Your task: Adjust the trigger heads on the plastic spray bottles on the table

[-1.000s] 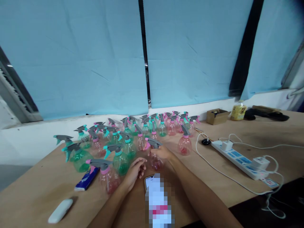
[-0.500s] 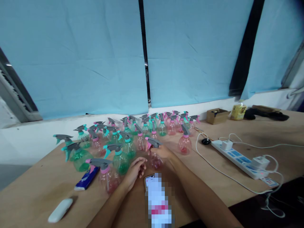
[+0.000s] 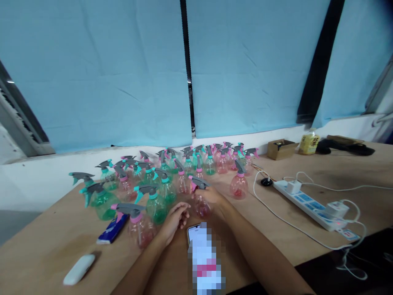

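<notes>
Pink spray bottle [image 3: 201, 206], with a grey trigger head, standing upright on the wooden table [image 3: 276, 229] at the near edge of a crowd of green and pink spray bottles [image 3: 159, 180]. The right hand [image 3: 212, 197] is wrapped round its neck just below the trigger head, fingers closed on it. The left hand [image 3: 174, 219] lies on the table just beside the bottle's base, fingers loosely curled and holding nothing. A phone [image 3: 193, 232] lies between the two forearms, partly hidden by a blurred patch. To the right, well apart, stand a lone pink bottle [image 3: 238, 186] and a white power strip [image 3: 310, 205] with trailing cables. To the left lie a blue packet [image 3: 112, 230] and a small white object [image 3: 79, 269].

A grip at the neck looks sound, since the round body is light and likely slippery. The bottle is best kept vertical and moved clear of the neighbours crowded to its left, which would tip easily. The free hand is well placed to steady the base.
</notes>
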Tool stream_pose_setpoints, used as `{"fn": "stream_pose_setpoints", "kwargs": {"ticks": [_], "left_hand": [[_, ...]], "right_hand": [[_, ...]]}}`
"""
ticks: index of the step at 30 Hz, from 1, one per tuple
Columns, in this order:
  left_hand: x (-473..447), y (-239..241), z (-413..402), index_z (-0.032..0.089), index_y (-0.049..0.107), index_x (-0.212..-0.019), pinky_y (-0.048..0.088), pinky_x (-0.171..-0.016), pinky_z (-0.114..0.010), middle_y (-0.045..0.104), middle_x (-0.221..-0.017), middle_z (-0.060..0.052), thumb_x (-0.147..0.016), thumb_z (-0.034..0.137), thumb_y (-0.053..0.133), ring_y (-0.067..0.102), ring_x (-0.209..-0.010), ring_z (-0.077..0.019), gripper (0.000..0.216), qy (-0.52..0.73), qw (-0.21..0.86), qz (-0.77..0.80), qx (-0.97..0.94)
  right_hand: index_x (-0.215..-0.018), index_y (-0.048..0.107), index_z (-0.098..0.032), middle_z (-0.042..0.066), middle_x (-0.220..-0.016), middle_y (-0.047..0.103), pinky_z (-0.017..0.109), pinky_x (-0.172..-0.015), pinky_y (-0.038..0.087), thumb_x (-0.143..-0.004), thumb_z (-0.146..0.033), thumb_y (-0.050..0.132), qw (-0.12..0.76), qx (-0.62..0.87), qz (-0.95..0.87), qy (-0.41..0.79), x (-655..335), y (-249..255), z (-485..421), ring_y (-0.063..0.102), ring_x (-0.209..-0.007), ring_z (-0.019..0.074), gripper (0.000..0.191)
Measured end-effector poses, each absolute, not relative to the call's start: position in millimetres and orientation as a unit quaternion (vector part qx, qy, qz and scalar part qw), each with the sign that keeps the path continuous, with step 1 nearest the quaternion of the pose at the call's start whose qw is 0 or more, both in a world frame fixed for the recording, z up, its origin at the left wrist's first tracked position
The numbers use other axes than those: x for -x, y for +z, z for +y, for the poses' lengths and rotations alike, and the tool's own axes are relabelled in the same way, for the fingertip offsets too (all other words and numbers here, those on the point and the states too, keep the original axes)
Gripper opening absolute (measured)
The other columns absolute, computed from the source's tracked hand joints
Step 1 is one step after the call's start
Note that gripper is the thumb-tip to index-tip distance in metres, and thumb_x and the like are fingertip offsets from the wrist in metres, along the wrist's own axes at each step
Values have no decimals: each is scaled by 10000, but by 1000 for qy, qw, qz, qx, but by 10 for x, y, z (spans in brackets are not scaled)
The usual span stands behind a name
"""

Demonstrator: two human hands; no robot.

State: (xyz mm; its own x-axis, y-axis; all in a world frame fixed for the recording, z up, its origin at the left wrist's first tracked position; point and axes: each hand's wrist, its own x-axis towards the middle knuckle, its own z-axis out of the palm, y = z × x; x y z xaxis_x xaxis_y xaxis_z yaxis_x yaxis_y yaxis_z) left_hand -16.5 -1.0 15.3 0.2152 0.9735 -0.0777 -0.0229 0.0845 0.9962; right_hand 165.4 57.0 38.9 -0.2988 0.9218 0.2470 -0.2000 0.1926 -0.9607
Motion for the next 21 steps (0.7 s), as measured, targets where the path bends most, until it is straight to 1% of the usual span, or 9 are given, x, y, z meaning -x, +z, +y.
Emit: {"fn": "stream_pose_setpoints", "kwargs": {"ticks": [3, 6, 9, 12, 14, 16, 17, 19, 21], "left_hand": [[167, 147, -6, 184, 607, -909, 237, -386, -162, 546, -648, 40, -786, 467, 614, 453, -438, -64, 308, 428, 577, 458, -523], [166, 151, -6, 188, 609, -902, 237, -385, -169, 551, -651, 39, -782, 466, 616, 453, -435, -67, 303, 429, 574, 459, -525], [164, 154, -7, 190, 607, -898, 242, -388, -171, 550, -643, 41, -781, 466, 619, 456, -437, -68, 300, 429, 577, 457, -525], [163, 142, 0, 188, 613, -907, 251, -391, -171, 553, -648, 41, -782, 459, 621, 461, -442, -67, 298, 428, 581, 453, -524], [162, 129, 7, 188, 615, -912, 253, -390, -172, 553, -650, 42, -783, 454, 622, 462, -442, -66, 296, 430, 582, 453, -521], [158, 121, 11, 189, 613, -917, 254, -391, -171, 554, -649, 43, -789, 454, 620, 464, -442, -65, 296, 429, 583, 456, -518], [156, 120, 12, 188, 612, -919, 254, -392, -171, 555, -650, 42, -793, 456, 618, 465, -443, -64, 296, 428, 584, 457, -516], [151, 120, 10, 185, 611, -920, 254, -392, -170, 555, -651, 42, -801, 454, 610, 464, -443, -62, 293, 427, 583, 460, -516], [147, 120, 9, 185, 610, -923, 251, -392, -170, 556, -651, 41, -801, 447, 607, 464, -443, -64, 289, 427, 582, 461, -516]], "right_hand": [[-726, 652, -178, -14, -616, 628, 232, -535, 435, -630, -172, 592, 517, 303, -585, 546, -1645, 421, 548, 571, -542, 123, 113], [-702, 644, -178, -18, -622, 614, 234, -553, 432, -635, -174, 589, 523, 313, -611, 505, -1652, 427, 551, 560, -568, 120, 87], [-797, 661, -178, -16, -686, 625, 243, -607, 454, -658, -188, 593, 549, 320, -623, 455, -1679, 386, 584, 565, -628, 121, 154], [-874, 652, -180, -16, -713, 626, 254, -630, 464, -692, -222, 596, 582, 390, -596, 392, -1737, 324, 621, 545, -629, 120, 195], [-876, 645, -184, -12, -705, 622, 267, -647, 467, -721, -256, 598, 598, 464, -570, 319, -1797, 300, 631, 536, -624, 130, 177], [-910, 639, -187, 6, -736, 633, 291, -699, 472, -755, -280, 584, 614, 514, -551, 236, -1870, 295, 632, 551, -659, 150, 189], [-960, 631, -186, 21, -787, 645, 306, -737, 473, -767, -281, 575, 625, 525, -544, 195, -1909, 296, 633, 566, -701, 164, 222], [-1131, 568, -183, 67, -970, 652, 333, -825, 467, -777, -262, 558, 658, 523, -528, 121, -1988, 291, 647, 591, -841, 194, 363], [-1282, 450, -179, 112, -1153, 590, 345, -884, 458, -773, -233, 544, 686, 510, -514, 68, -2061, 266, 680, 576, -986, 212, 521]]}}
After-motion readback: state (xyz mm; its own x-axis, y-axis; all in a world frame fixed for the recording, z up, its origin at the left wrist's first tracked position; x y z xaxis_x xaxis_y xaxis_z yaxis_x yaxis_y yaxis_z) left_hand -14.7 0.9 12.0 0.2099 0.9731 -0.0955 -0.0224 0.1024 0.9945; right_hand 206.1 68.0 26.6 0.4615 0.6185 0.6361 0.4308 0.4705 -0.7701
